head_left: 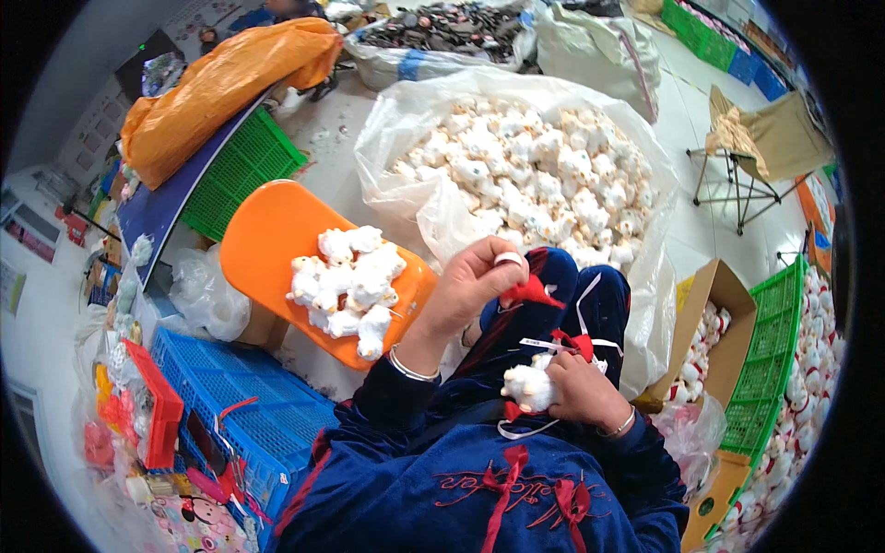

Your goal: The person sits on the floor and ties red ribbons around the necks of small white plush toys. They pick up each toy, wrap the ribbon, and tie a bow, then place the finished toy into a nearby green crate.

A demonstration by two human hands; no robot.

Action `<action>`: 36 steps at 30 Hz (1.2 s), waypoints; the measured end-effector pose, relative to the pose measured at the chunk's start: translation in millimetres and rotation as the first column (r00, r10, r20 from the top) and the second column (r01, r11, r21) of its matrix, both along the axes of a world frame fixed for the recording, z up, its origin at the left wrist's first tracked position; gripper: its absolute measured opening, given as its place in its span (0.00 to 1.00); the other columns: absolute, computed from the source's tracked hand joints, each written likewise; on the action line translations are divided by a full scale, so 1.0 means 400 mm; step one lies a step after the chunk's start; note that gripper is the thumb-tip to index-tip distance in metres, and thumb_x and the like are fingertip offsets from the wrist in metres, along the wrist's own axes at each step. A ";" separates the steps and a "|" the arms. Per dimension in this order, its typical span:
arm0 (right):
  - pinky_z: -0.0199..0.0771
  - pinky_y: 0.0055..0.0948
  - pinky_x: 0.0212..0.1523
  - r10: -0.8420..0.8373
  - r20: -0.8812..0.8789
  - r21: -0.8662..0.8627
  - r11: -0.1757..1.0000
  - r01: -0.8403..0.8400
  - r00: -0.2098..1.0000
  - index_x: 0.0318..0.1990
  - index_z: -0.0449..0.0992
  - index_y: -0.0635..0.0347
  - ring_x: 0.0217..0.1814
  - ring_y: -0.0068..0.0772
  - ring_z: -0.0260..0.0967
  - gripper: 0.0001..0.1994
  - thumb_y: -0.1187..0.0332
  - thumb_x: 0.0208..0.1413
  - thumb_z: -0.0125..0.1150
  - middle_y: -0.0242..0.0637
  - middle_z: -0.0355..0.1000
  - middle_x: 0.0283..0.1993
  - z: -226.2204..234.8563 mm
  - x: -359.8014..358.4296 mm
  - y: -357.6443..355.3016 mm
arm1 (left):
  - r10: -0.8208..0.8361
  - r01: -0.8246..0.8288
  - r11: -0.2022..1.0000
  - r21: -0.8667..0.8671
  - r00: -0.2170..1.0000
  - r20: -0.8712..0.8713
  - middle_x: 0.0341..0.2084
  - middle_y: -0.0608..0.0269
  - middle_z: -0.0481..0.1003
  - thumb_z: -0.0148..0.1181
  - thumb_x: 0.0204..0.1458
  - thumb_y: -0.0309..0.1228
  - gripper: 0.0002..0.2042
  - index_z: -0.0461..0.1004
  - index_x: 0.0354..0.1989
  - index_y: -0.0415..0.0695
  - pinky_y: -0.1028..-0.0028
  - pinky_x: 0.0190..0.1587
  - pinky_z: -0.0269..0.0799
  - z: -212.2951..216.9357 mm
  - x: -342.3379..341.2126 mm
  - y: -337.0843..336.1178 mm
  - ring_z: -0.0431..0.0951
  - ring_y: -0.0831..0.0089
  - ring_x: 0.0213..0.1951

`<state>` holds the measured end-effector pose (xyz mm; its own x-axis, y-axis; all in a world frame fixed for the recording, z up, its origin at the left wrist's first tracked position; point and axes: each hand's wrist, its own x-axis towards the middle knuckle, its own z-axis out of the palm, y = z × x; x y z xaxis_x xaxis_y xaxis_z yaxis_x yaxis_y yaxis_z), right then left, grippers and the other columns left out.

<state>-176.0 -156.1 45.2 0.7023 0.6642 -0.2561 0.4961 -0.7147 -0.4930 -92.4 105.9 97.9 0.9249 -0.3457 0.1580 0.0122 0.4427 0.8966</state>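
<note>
Raised over my lap, my left hand (470, 281) is closed in a pinch on a small piece of red cloth (532, 292). A white band shows at its fingertips; whether it is worn or held, I cannot tell. My right hand (587, 394) is wrapped round a small white plush toy (529, 386) resting on my lap. Red ribbon (578, 346) and thin white strips lie on my thighs just beyond that hand. On the orange stool (263, 235) to the left sits a pile of similar white plush toys (348, 281).
Ahead stands a large clear plastic bag (387, 138) full of white plush toys. A blue crate (249, 433) is at my left. At right are a cardboard box (737, 318), a green crate (770, 359) and a folding chair (784, 134). Sacks stand farther back.
</note>
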 end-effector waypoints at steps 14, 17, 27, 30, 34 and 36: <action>0.78 0.32 0.46 -0.290 -0.287 0.483 0.779 0.400 0.913 0.52 0.78 0.64 0.43 0.29 0.79 0.23 0.65 0.47 0.73 0.40 0.81 0.42 0.140 -0.038 0.012 | -0.245 -0.076 0.633 0.771 0.924 0.293 0.44 0.46 0.76 0.67 0.51 0.51 0.28 0.77 0.49 0.36 0.64 0.54 0.72 -0.033 -0.114 -0.084 0.77 0.53 0.48; 0.78 0.33 0.44 -0.349 -0.153 0.465 0.800 0.379 0.925 0.49 0.79 0.64 0.41 0.33 0.80 0.21 0.66 0.47 0.72 0.45 0.81 0.39 0.106 -0.041 0.015 | -0.288 0.020 0.558 0.829 0.942 0.171 0.44 0.45 0.76 0.68 0.49 0.51 0.30 0.76 0.50 0.35 0.62 0.54 0.72 -0.062 -0.115 -0.097 0.77 0.51 0.49; 0.77 0.32 0.49 -0.295 -0.272 0.745 0.539 0.394 0.916 0.61 0.68 0.63 0.48 0.31 0.77 0.32 0.74 0.47 0.76 0.40 0.77 0.48 0.013 -0.016 0.028 | -0.033 -0.254 0.638 0.727 0.934 0.355 0.41 0.40 0.78 0.68 0.45 0.45 0.31 0.72 0.51 0.33 0.61 0.50 0.76 -0.034 -0.114 -0.068 0.81 0.50 0.45; 0.77 0.34 0.37 -0.490 -0.290 0.565 0.606 0.561 0.822 0.56 0.71 0.63 0.36 0.29 0.76 0.24 0.76 0.52 0.72 0.37 0.78 0.37 -0.029 -0.013 -0.036 | 0.248 -0.459 0.685 0.566 0.877 0.411 0.42 0.43 0.79 0.69 0.48 0.47 0.33 0.71 0.53 0.31 0.61 0.48 0.77 -0.001 -0.071 -0.027 0.82 0.55 0.44; 0.77 0.36 0.39 -0.374 -0.011 0.273 0.891 0.363 0.927 0.40 0.79 0.63 0.35 0.42 0.77 0.09 0.69 0.57 0.67 0.46 0.77 0.34 -0.028 -0.013 -0.051 | 0.312 -0.328 0.927 0.180 0.943 0.112 0.44 0.57 0.78 0.61 0.58 0.51 0.31 0.69 0.58 0.35 0.70 0.48 0.77 -0.003 -0.024 0.025 0.79 0.73 0.45; 0.75 0.35 0.42 -0.303 0.176 0.430 0.879 0.204 0.937 0.42 0.79 0.63 0.41 0.42 0.76 0.11 0.68 0.55 0.70 0.45 0.75 0.39 0.007 0.015 -0.038 | 0.099 -0.099 0.995 -0.001 0.993 0.064 0.47 0.59 0.77 0.57 0.61 0.51 0.30 0.69 0.59 0.37 0.71 0.48 0.77 0.042 -0.053 0.031 0.79 0.74 0.46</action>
